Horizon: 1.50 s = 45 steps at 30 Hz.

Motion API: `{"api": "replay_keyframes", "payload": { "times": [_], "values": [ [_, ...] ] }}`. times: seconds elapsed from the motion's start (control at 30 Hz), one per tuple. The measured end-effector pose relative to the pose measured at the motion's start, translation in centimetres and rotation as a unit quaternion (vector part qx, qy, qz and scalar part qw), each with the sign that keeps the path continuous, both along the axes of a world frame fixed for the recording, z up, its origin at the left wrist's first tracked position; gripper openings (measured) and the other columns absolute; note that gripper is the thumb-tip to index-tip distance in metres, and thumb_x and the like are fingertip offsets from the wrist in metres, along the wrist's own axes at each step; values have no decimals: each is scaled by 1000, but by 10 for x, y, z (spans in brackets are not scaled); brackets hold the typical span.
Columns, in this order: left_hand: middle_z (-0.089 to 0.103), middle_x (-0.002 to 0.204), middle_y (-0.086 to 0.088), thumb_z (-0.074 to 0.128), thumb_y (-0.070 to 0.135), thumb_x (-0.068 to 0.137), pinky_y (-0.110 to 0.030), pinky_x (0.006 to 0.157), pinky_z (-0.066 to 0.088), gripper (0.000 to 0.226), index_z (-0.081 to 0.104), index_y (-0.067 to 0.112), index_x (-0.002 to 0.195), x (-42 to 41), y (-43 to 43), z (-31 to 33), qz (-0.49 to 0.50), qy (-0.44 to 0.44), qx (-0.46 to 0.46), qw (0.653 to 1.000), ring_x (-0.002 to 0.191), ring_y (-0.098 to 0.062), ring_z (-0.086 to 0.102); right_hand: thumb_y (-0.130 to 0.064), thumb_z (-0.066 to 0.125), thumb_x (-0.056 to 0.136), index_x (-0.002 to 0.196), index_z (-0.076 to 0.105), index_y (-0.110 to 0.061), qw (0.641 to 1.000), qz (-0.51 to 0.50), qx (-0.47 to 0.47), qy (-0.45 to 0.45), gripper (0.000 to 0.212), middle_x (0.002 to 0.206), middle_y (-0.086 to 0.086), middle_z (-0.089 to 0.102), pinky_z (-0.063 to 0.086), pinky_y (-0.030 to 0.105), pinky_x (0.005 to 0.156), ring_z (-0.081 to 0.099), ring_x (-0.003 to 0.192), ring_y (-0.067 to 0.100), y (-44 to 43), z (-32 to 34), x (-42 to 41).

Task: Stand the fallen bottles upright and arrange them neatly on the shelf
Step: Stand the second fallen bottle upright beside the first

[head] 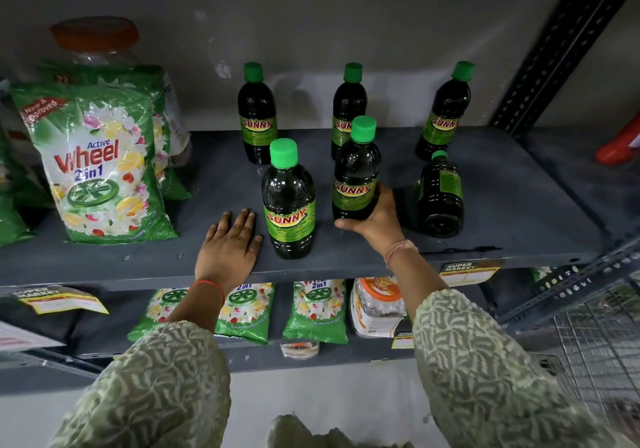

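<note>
Several dark bottles with green caps and green "Sunny" labels are on the grey shelf (519, 205). Three stand upright at the back: left (256, 115), middle (346, 101) and right (445, 111). A front bottle (289, 205) stands upright near the shelf edge. My right hand (375, 215) grips the base of another upright bottle (356, 174). One bottle (440, 198) lies on its side to the right, cap pointing to the back. My left hand (228, 243) rests flat on the shelf, just left of the front bottle, holding nothing.
Green and white detergent bags (100, 170) stand on the shelf's left, with an orange-lidded clear jar (97, 42) behind. More bags (317, 309) and a jar (375, 305) lie on the lower shelf. A perforated upright post (554, 52) and a wire basket (595, 343) are at right.
</note>
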<state>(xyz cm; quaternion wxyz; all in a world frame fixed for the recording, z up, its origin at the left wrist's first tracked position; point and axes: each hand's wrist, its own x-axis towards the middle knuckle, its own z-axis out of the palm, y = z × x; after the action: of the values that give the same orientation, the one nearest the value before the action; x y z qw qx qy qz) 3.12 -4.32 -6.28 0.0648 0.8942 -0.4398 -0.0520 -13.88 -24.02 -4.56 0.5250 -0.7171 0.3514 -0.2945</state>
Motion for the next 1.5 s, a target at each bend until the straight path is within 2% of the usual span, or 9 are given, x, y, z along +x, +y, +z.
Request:
{"api": "replay_keyframes", "payload": {
  "times": [0.23, 0.57, 0.83, 0.93, 1.07, 1.17, 1.23, 1.33, 1.5],
  "values": [
    [12, 159, 1, 25, 35, 98, -39, 120, 9, 54, 13, 19, 148, -1, 0, 2, 3, 11, -5, 1000, 147, -24, 6, -8, 80, 63, 119, 44, -10, 998, -21, -31, 48, 67, 117, 10, 60, 36, 22, 86, 53, 101, 15, 15, 3, -3],
    [9, 159, -2, 22, 34, 98, -40, 120, 6, 54, 9, 16, 148, -4, 0, 5, 1, 31, -4, 1000, 147, -26, 3, -9, 77, 67, 121, 43, -9, 996, 2, -71, 54, 64, 109, 4, 59, 32, 5, 73, 50, 96, 10, 41, 0, -36],
    [10, 159, -6, 27, 27, 98, -42, 119, 6, 53, 14, 12, 147, -17, -9, 10, 40, 67, -30, 997, 146, -30, 4, -15, 79, 66, 124, 41, -13, 996, 21, -70, 42, 70, 109, -4, 55, 34, 6, 77, 53, 106, 15, 45, 1, -43],
    [7, 160, -3, 23, 31, 98, -41, 120, 6, 53, 11, 15, 148, -24, -9, 6, 32, 45, -28, 998, 147, -27, 3, -31, 74, 72, 135, 32, -11, 997, -30, -74, 9, 79, 131, 7, 49, 37, 22, 101, 45, 123, 20, 48, 4, -54],
    [8, 160, 0, 22, 32, 99, -43, 120, 7, 52, 11, 20, 148, -25, -7, 5, 17, 31, -19, 999, 147, -29, 3, -42, 55, 84, 119, 46, 2, 909, -283, -282, 117, 57, 124, 25, 47, 33, 42, 93, 44, 110, 40, 17, 29, -61],
    [8, 159, 0, 22, 33, 98, -42, 120, 7, 53, 9, 19, 148, -26, -8, 6, 22, 30, -14, 999, 147, -28, 2, -60, 57, 75, 118, 43, 4, 870, -314, -190, 329, 78, 126, 24, 43, 35, 43, 94, 41, 113, 41, -35, 50, -60],
    [8, 159, 0, 22, 33, 98, -41, 120, 6, 54, 7, 18, 148, -26, -7, 5, 27, 29, -14, 999, 147, -27, 2, -64, 65, 66, 124, 42, 0, 883, -275, -51, 378, 90, 130, 20, 47, 40, 42, 97, 46, 118, 37, -60, 55, -61],
    [9, 159, 0, 22, 33, 98, -42, 120, 7, 54, 9, 18, 148, -25, -8, 4, 26, 25, -13, 999, 147, -27, 2, -51, 72, 65, 116, 54, -10, 923, -237, 53, 298, 68, 122, 12, 61, 49, 35, 90, 59, 108, 31, -73, 51, -61],
    [11, 159, -1, 22, 33, 98, -42, 120, 9, 54, 12, 17, 148, -24, -8, 1, 27, 13, -8, 1000, 147, -28, 4, -38, 75, 66, 110, 46, 1, 938, -332, -25, 97, 65, 114, 22, 58, 48, 42, 88, 55, 107, 38, -49, 29, -53]
  ]
}}
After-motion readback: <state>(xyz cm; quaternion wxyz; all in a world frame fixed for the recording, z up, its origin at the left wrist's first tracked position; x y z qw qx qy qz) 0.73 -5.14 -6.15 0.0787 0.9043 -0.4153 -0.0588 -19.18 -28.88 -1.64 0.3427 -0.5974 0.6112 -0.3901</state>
